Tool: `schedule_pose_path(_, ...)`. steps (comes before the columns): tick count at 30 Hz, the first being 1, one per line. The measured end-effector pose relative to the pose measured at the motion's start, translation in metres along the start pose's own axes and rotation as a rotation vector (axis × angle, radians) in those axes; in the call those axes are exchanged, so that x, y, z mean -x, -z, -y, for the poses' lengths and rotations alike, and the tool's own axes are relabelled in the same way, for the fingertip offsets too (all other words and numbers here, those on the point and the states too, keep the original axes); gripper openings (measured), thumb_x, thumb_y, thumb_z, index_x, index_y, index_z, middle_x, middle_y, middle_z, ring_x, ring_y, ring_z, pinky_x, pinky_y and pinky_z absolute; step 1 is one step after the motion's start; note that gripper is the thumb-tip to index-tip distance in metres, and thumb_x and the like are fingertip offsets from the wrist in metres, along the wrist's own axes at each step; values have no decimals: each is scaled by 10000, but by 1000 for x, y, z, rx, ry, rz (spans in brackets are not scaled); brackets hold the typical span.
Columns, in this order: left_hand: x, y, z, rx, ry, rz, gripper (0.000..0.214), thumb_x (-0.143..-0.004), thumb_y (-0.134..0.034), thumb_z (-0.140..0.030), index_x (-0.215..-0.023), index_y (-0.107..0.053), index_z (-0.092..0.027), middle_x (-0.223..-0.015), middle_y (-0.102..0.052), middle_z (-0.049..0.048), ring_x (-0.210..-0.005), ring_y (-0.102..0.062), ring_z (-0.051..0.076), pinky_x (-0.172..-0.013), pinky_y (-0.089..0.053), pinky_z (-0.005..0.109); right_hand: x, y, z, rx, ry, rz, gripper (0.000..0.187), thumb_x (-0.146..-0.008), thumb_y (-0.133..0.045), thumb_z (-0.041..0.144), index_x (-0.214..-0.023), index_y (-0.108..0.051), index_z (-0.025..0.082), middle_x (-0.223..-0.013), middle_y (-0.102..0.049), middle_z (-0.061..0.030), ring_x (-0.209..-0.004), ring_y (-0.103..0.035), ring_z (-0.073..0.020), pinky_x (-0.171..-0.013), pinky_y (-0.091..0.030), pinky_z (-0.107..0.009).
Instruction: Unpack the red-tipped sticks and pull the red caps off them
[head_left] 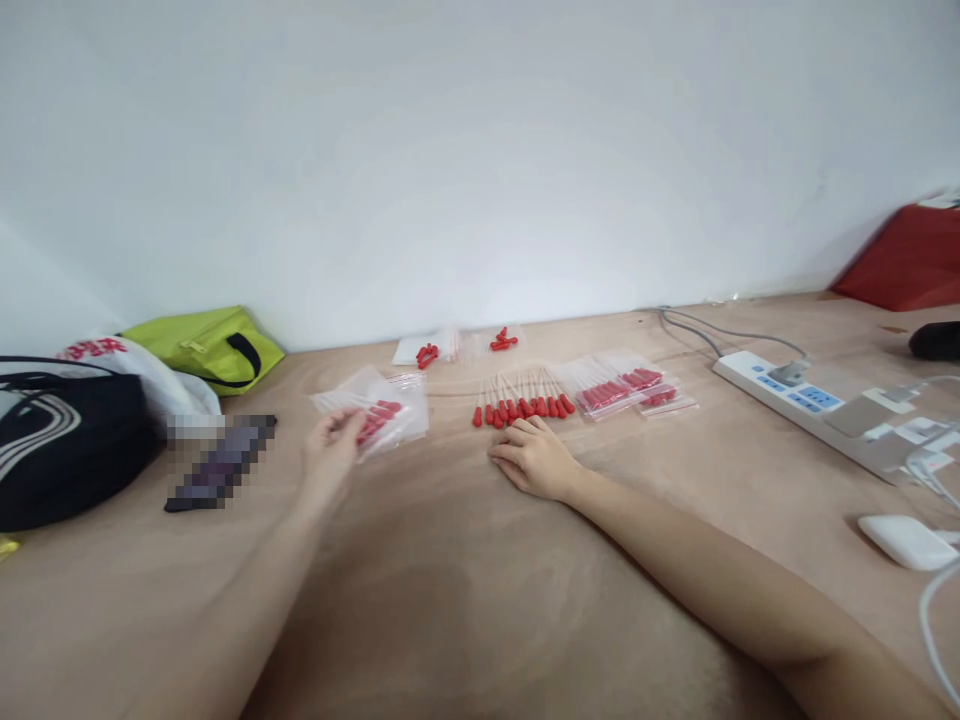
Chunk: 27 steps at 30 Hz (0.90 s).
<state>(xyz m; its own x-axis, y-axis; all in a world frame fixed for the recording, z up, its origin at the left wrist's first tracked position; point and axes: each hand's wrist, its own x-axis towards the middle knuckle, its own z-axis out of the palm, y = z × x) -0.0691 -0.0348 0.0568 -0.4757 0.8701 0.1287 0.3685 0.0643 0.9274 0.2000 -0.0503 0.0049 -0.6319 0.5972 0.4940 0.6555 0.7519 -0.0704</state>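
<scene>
My left hand (334,442), slightly blurred, has its fingers closed at the left side of a clear zip bag (411,412) with several red-tipped sticks in it. My right hand (536,460) lies palm down on the table, its fingers stretched out beside the lower ends of a row of red-tipped sticks (523,408). Those sticks have pale thin shafts pointing away from me and rounded red heads towards me. To the right of the row lie filled clear bags (611,388) of similar red-tipped sticks, partly overlapping.
Small red pieces (427,355) and more red pieces (503,340) lie on clear bags near the wall. A white power strip (802,400) with cables and a white charger (907,541) are at right. A black bag (75,450), a lime-green bag (202,350) and a pixelated dark object (225,465) stand left.
</scene>
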Motion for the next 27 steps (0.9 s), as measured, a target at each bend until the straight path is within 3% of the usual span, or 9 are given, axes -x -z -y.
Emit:
schedule_pose_path(3, 38, -38, 3, 52, -3, 66, 295, -658, -604, -361, -852, -567, -143, -693, -628, 17, -614, -581, 136, -563, -460, 232, 1, 0, 1, -47, -26, 6, 199, -844, -442, 242, -851, -635, 191, -815, -595, -44, -791, -430, -160, -706, -245, -309)
schedule_pose_path(6, 60, -56, 9, 52, -94, 163, 336, -632, -610, -428, -790, -590, -132, -724, -633, 46, -647, -579, 150, -613, -467, 261, 1, 0, 1, -77, -35, 17, 199, -845, -445, 239, -849, -638, 191, -813, -597, -44, -797, -435, -158, -712, -246, -311)
schedule_pose_path(10, 62, -49, 13, -42, -106, 301, 428, -632, -612, -442, -924, -560, -133, -698, -595, 27, -603, -556, 136, -555, -458, 257, 0, 0, 0, -109, -39, 25, 191, -839, -455, 237, -849, -641, 193, -798, -598, -41, -794, -433, -157, -709, -250, -310)
schedule_pose_path(14, 59, -27, 4, -380, -216, 452, 555, -696, -548, -457, -1144, -430, -151, -531, -467, -63, -491, -489, 133, -491, -416, 257, -1, 0, 0, -141, -58, 29, 191, -837, -460, 242, -851, -643, 190, -810, -601, -37, -789, -430, -155, -706, -254, -309)
schedule_pose_path(17, 62, -24, -4, -592, -493, 441, 344, -744, -508, -416, -988, -520, -174, -614, -505, -20, -605, -522, 161, -596, -430, 296, -2, 0, 2, -155, -62, 38, 188, -835, -465, 244, -857, -645, 193, -826, -602, -36, -791, -427, -155, -705, -257, -307)
schedule_pose_path(19, 66, -30, -6, -637, -702, 449, 218, -724, -550, -381, -819, -546, -185, -770, -549, 29, -771, -536, 193, -712, -430, 326, -3, 0, 3, -163, -59, 41, 189, -835, -465, 247, -871, -644, 197, -848, -602, -36, -799, -426, -155, -710, -260, -307)
schedule_pose_path(21, 68, -40, -6, -659, -830, 461, 198, -691, -599, -356, -772, -537, -186, -899, -548, 55, -889, -513, 221, -792, -416, 353, -4, 0, 5, -169, -51, 46, 193, -837, -462, 245, -898, -640, 203, -884, -601, -35, -816, -428, -155, -719, -264, -307)
schedule_pose_path(27, 65, -59, -1, -698, -831, 474, 57, -709, -559, -210, -741, -526, -176, -925, -546, 68, -886, -529, 213, -783, -445, 357, -6, 0, 8, -170, -61, 63, 227, -836, -457, 255, -991, -614, 205, -938, -590, -46, -866, -431, -167, -741, -280, -310)
